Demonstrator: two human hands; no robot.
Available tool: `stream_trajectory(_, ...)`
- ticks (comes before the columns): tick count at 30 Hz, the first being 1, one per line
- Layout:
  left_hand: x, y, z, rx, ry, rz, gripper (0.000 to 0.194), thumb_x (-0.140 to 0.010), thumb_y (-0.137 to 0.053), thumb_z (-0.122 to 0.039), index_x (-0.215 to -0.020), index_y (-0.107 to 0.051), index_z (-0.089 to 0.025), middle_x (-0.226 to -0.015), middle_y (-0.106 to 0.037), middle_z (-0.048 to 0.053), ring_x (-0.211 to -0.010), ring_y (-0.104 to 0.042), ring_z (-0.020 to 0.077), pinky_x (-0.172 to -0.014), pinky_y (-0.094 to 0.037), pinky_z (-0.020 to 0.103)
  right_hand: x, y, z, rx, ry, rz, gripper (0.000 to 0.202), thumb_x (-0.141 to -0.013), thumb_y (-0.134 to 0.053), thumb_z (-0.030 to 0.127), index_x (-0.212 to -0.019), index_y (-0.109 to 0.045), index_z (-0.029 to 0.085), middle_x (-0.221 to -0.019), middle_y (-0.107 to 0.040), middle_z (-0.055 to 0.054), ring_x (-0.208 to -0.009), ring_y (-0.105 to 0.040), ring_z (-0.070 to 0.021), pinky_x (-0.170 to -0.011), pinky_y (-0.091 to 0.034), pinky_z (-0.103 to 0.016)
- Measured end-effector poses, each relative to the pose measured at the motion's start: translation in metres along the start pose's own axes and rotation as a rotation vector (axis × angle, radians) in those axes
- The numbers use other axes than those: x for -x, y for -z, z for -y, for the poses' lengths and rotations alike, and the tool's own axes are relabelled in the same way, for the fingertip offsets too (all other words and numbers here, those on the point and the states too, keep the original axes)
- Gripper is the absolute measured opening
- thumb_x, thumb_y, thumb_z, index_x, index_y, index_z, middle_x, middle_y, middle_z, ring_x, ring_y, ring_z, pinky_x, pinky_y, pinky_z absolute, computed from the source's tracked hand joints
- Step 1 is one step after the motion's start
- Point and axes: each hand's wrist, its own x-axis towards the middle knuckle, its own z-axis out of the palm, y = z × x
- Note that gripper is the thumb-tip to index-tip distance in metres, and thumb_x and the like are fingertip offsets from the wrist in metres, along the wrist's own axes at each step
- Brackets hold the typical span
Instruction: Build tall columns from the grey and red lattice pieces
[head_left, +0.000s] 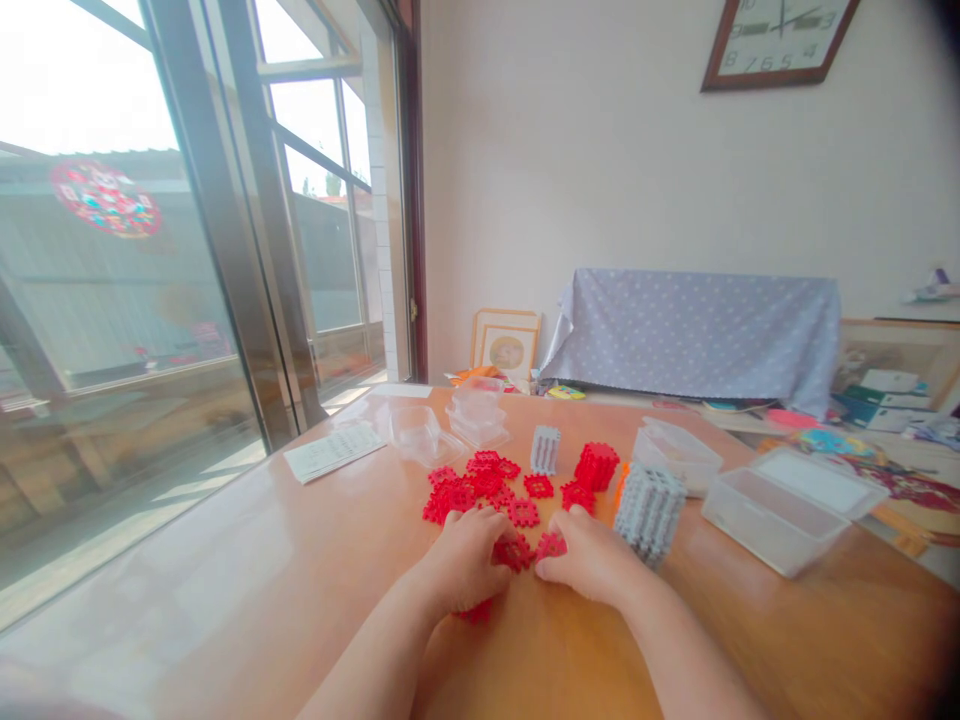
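Note:
My left hand [469,556] is curled near the front of the table, its thumb and fingers around a red notched square tile [514,553]. Facing it, my right hand [589,558] pinches another red tile [552,546] by its edge. More red shows below my left palm, partly hidden by the hand. Beyond the hands lies a loose heap of red tiles [457,494], with single ones [538,486] around it. A stack of red tiles [597,466] stands behind my right hand. To its right is a tall stack of grey tiles [651,512] with some orange at its left edge.
A smaller grey stack [545,450] stands farther back. Clear plastic containers [414,432] sit at the far left of the heap, beside a printed sheet [334,452]. Two translucent boxes [776,525] [679,458] are on the right. A window [315,200] borders the table's left.

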Motion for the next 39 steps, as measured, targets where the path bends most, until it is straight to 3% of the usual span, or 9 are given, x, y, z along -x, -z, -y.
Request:
stream_trajectory(3, -0.001, -0.003, 0.001, 0.018, -0.007, -0.023, 0.022, -0.066, -0.060, -0.017, -0.086, -0.062, -0.025, -0.096, -0.066, 0.004, -0.093, -0.058, 0.0244, -0.073, -0.038, 0.030, 0.000, -0.003, -0.004, -0.082, 0.011, -0.045, 0.033, -0.066, -0.076, 0.043, -0.084, -0.058, 0.023, -0.083, -0.061, 0.000, -0.070, -0.056, -0.0163, -0.057, -0.027, -0.026)
stream_trajectory(8, -0.001, -0.005, 0.003, 0.010, 0.023, -0.047, 0.027, -0.067, -0.067, -0.024, -0.093, -0.062, -0.025, -0.101, -0.064, 0.006, -0.094, -0.057, 0.0266, -0.078, -0.040, 0.033, -0.006, -0.007, -0.007, -0.366, 0.058, -0.106, 0.014, -0.082, -0.060, 0.035, -0.081, -0.054, 0.022, -0.067, -0.058, 0.004, -0.063, -0.053, -0.0137, -0.057, -0.031, -0.024)
stream_trajectory(15, -0.003, -0.010, 0.006, 0.018, 0.015, -0.048, 0.022, -0.068, -0.063, -0.020, -0.089, -0.058, -0.023, -0.099, -0.063, 0.006, -0.090, -0.057, 0.0241, -0.073, -0.039, 0.031, -0.011, -0.001, 0.003, -0.806, 0.026, -0.115, 0.018, -0.084, -0.055, 0.035, -0.089, -0.058, 0.019, -0.074, -0.064, 0.001, -0.069, -0.059, -0.0157, -0.064, -0.042, -0.027)
stream_trajectory(20, -0.002, -0.010, 0.006, 0.059, -0.001, -0.050, 0.025, -0.066, -0.064, -0.018, -0.090, -0.057, -0.023, -0.095, -0.064, 0.004, -0.086, -0.056, 0.0226, -0.071, -0.037, 0.030, -0.007, 0.006, 0.009, -0.969, -0.051, -0.052, 0.036, -0.080, -0.056, 0.036, -0.112, -0.057, 0.020, -0.094, -0.070, -0.004, -0.076, -0.063, -0.0170, -0.057, -0.041, -0.024)
stream_trajectory(28, -0.010, -0.015, 0.008, 0.600, 0.069, -0.177, 0.019, -0.088, -0.053, -0.028, -0.106, -0.054, -0.020, -0.082, -0.062, 0.000, -0.073, -0.055, 0.0147, -0.064, -0.039, 0.026, -0.006, -0.003, 0.025, -1.252, -0.098, 0.010, 0.028, -0.074, -0.068, 0.035, -0.092, -0.052, 0.022, -0.082, -0.065, 0.001, -0.074, -0.066, -0.0164, -0.068, -0.054, -0.030)
stream_trajectory(31, -0.015, -0.018, 0.010, 0.827, 0.120, -0.194, 0.017, -0.086, -0.056, -0.027, -0.101, -0.056, -0.018, -0.075, -0.059, -0.001, -0.067, -0.054, 0.0124, -0.062, -0.038, 0.024, -0.005, -0.006, 0.027, -1.194, -0.069, 0.061, 0.025, -0.077, -0.065, 0.037, -0.093, -0.052, 0.022, -0.081, -0.066, 0.000, -0.076, -0.068, -0.0188, -0.070, -0.056, -0.034)
stream_trajectory(34, -0.016, -0.017, 0.013, 0.951, 0.163, -0.196, 0.017, -0.084, -0.060, -0.028, -0.097, -0.059, -0.017, -0.072, -0.058, -0.001, -0.066, -0.055, 0.0124, -0.063, -0.040, 0.024, -0.003, -0.003, 0.024, -0.950, 0.070, -0.008, 0.030, -0.079, -0.060, 0.029, -0.108, -0.058, 0.021, -0.104, -0.070, -0.006, -0.098, -0.068, -0.0230, -0.084, -0.055, -0.039)
stream_trajectory(37, -0.015, -0.015, 0.015, 0.994, 0.175, -0.176, 0.018, -0.083, -0.062, -0.029, -0.095, -0.062, -0.016, -0.073, -0.059, -0.001, -0.067, -0.056, 0.0125, -0.064, -0.041, 0.025, 0.002, 0.004, 0.022, -0.684, 0.295, -0.086, 0.063, -0.073, -0.057, 0.014, -0.135, -0.054, 0.025, -0.143, -0.055, -0.006, -0.134, -0.049, -0.0235, -0.112, -0.039, -0.043)
stream_trajectory(39, -0.014, -0.014, 0.014, 1.021, 0.189, -0.159, 0.023, -0.082, -0.065, -0.032, -0.099, -0.060, -0.016, -0.073, -0.059, -0.001, -0.063, -0.054, 0.0111, -0.061, -0.039, 0.024, 0.007, 0.008, 0.024, -0.562, 0.395, -0.071, 0.075, -0.072, -0.055, 0.010, -0.144, -0.048, 0.028, -0.152, -0.046, -0.004, -0.142, -0.039, -0.0223, -0.120, -0.029, -0.043)
